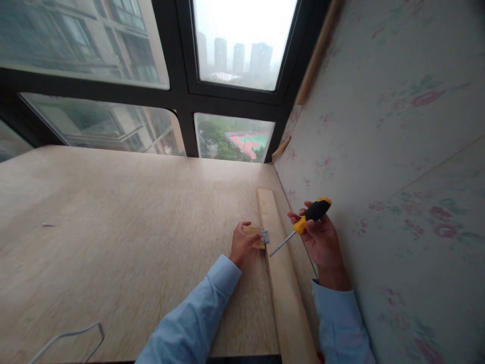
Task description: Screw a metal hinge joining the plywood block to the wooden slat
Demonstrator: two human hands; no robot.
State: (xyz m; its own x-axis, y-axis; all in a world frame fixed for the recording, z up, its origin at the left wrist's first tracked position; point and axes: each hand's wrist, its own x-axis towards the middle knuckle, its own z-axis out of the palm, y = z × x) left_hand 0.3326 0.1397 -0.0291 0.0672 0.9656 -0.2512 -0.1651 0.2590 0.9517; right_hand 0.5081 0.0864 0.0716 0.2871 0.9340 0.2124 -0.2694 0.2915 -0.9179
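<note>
A long wooden board (285,283) lies along the right side of the stone-patterned surface. Against its left edge rests a small wooden block (251,230), gripped by my left hand (241,244) with thumb and fingers. A small metal hinge (264,236) spans the joint between block and board, close to my left thumb. Over the board's right side, my right hand (322,242) holds a yellow-and-black screwdriver (312,215) by its handle. The shaft slants down to the left, its tip near the board just below the hinge; whether it touches the wood I cannot tell.
The tan surface (132,227) stretches left to dark window frames (227,98). A floral-papered wall (394,167) rises close on the right. A white cable (71,333) lies at the lower left, and a small thin object (48,225) lies farther back.
</note>
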